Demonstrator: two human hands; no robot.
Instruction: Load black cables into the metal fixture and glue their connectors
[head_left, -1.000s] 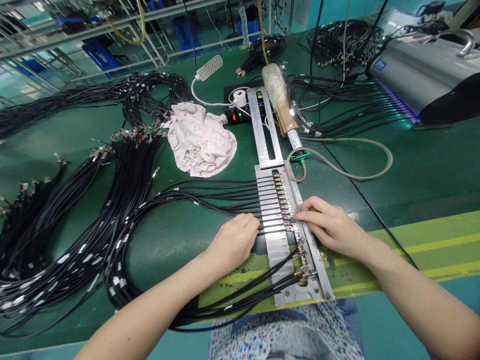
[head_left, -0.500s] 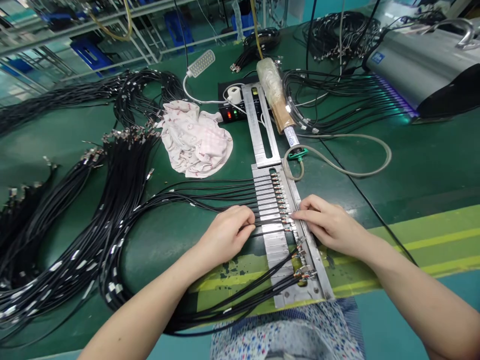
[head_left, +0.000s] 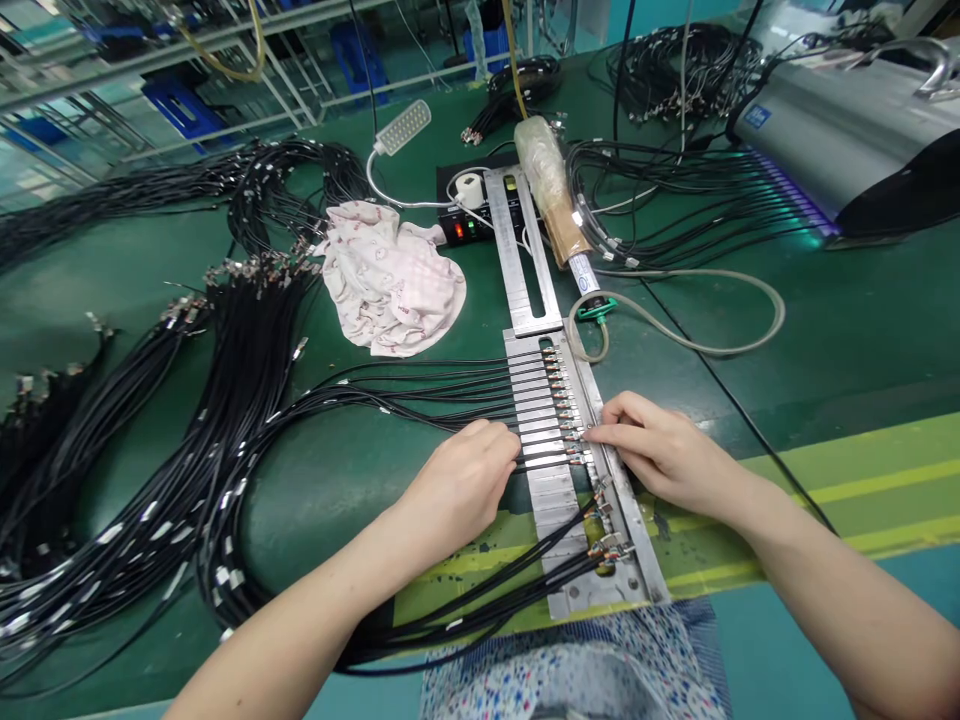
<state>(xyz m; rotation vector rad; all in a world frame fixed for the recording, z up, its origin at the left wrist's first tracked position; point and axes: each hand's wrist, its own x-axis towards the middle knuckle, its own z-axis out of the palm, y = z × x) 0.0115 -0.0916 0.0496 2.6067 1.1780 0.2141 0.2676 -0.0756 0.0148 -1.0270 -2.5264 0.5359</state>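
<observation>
The left hand (head_left: pixel 469 475) is closed, seemingly pinching one of the black cables (head_left: pixel 352 393) just short of the slotted metal fixture (head_left: pixel 551 510), presumably to keep it straight in its groove; its fingertips are hidden. Across the plate, the right hand (head_left: pixel 660 445) brings thumb and forefinger to one of the connector ends (head_left: pixel 559 385), probably to steady it; whether they pinch or merely press, I cannot tell. Beyond both grips, more cables lie side by side across the fixture, whose grooves likely keep them parallel and evenly spaced. Nearer the body than the grips, a looser cable bundle (head_left: pixel 517 590) rests with its ends on the plate. Past the right hand, a wrapped syringe dispenser (head_left: pixel 559 195) lies beside the fixture, likely kept there for easy reach.
</observation>
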